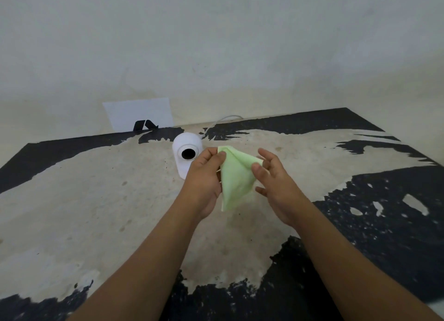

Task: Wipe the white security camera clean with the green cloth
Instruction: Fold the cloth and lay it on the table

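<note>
A white security camera (185,144) with a round black lens stands upright on the table, just left of my hands. The light green cloth (236,179) hangs folded between both hands, a little above the tabletop. My left hand (204,179) pinches the cloth's upper left corner with thumb and fingers and partly covers the camera's base. My right hand (274,179) holds the cloth's right side, thumb in front and fingers behind. The cloth is apart from the camera.
The table (96,200) has a worn beige top with patches of black paint. A white cable (223,120) runs from behind the camera toward the wall. A white sheet (138,112) with a black mark leans against the wall behind the table.
</note>
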Demonstrator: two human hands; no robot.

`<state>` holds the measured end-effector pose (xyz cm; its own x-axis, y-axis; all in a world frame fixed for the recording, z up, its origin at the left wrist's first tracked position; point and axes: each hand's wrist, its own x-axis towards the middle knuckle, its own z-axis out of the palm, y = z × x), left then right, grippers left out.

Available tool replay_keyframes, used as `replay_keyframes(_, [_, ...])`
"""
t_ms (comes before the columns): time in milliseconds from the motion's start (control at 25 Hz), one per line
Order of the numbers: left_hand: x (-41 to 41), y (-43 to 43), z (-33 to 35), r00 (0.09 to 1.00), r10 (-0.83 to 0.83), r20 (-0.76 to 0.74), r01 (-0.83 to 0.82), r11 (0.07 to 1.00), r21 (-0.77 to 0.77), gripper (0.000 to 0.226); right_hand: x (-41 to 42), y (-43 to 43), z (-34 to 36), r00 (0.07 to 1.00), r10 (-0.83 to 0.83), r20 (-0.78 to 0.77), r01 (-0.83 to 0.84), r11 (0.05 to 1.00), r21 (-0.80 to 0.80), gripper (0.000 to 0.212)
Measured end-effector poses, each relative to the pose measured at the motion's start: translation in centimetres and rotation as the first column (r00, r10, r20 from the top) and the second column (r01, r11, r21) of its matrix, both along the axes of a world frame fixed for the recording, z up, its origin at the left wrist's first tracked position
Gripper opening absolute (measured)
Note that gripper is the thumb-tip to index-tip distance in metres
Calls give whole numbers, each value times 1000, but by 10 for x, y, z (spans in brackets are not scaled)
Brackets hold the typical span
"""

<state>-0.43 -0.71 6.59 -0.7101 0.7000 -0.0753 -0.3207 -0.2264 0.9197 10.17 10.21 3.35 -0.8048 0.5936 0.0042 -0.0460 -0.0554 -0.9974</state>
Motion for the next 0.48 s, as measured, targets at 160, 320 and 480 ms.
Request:
replay_keyframes(160, [2,23,5,990,-30,136,36,998,-45,17,13,14,-3,991,124,-50,-131,978,-164,46])
replay_keyframes(320, [1,51,-12,929,80,361,2,975,-220,22,13,26,-13,982,2,190,34,981,-189,25])
replay_keyframes(480, [-5,63,-24,945,45,323,35,971,-237,27,9,38,-22,930,-157,332,133,987,94,55])
